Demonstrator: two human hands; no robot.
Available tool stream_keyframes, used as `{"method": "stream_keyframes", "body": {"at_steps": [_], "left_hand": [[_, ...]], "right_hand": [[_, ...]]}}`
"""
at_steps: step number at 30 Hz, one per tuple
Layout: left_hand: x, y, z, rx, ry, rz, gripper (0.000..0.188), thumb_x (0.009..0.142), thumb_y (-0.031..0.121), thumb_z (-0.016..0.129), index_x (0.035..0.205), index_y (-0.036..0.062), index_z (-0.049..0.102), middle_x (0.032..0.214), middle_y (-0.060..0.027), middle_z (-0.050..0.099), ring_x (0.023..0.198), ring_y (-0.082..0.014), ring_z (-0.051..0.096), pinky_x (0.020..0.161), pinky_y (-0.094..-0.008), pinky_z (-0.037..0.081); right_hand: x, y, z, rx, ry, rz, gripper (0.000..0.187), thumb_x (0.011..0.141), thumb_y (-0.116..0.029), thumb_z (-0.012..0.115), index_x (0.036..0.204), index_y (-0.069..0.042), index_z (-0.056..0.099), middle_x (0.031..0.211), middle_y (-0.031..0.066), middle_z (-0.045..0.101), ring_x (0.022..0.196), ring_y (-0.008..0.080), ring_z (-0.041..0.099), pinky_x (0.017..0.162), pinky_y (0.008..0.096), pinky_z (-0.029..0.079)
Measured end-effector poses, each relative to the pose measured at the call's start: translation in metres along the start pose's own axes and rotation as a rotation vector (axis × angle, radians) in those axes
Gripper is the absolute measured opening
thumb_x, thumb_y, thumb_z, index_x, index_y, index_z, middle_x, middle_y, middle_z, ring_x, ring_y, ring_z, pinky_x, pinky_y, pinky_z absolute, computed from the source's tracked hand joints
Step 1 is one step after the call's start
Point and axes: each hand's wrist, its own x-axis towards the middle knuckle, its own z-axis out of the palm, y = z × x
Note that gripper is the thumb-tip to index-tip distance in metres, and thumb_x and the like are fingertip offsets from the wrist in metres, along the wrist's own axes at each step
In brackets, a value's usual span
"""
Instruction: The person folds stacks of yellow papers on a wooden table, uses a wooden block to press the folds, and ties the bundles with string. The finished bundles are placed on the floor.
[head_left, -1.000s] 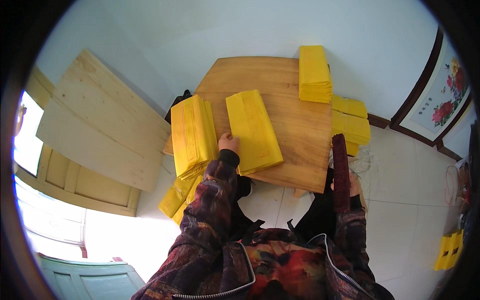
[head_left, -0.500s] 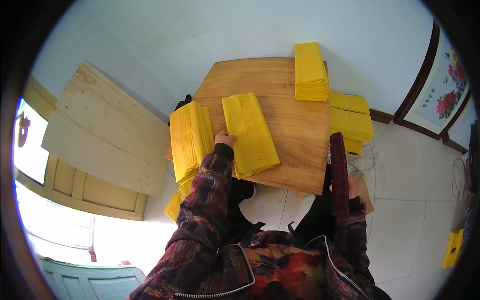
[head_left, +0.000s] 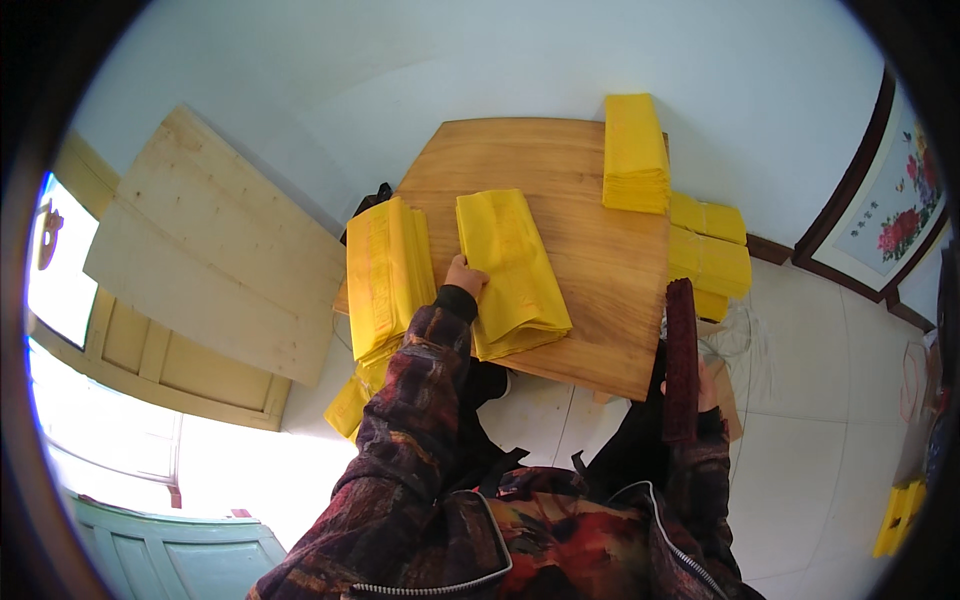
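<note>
Yellow folded paper makes three stacks on the one wooden table [head_left: 600, 270]: a left stack [head_left: 380, 275] by its left edge, a middle stack [head_left: 512, 265] reaching its near edge, and a far stack [head_left: 636, 150] at its far right corner. More yellow bundles [head_left: 708, 255] lie beyond the table's right edge, at least three pieces visible, and others [head_left: 352, 400] below its near left corner, their number partly hidden.

A narrow strip of tabletop separates the left and middle stacks; a broad stretch of wood runs from the middle stack to the table's right and far edges.

Two hands show. The left hand [head_left: 465, 275], over the table, has its fingers curled nearly closed at the middle stack's left edge. The right hand [head_left: 707, 385], just off the table's near right corner, is wrapped around one dark red bar [head_left: 681, 360] standing nearly upright; its grip is partly hidden.
</note>
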Motion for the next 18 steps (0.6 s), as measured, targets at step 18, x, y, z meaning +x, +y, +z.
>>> {"method": "stream_keyframes", "body": {"at_steps": [18], "left_hand": [[-0.061, 0.092, -0.149, -0.428, -0.087, 0.240, 0.046, 0.078, -0.009, 0.046, 0.122, 0.0024, 0.040, 0.110, -0.0116, 0.056, 0.094, -0.0228, 0.059, 0.081, -0.0337, 0.050]], "right_hand": [[0.002, 0.005, -0.008, 0.066, 0.048, 0.071, 0.040, 0.088, -0.043, 0.048, 0.106, -0.008, 0.048, 0.078, 0.0086, 0.056, 0.060, 0.0195, 0.054, 0.050, 0.0325, 0.047]]}}
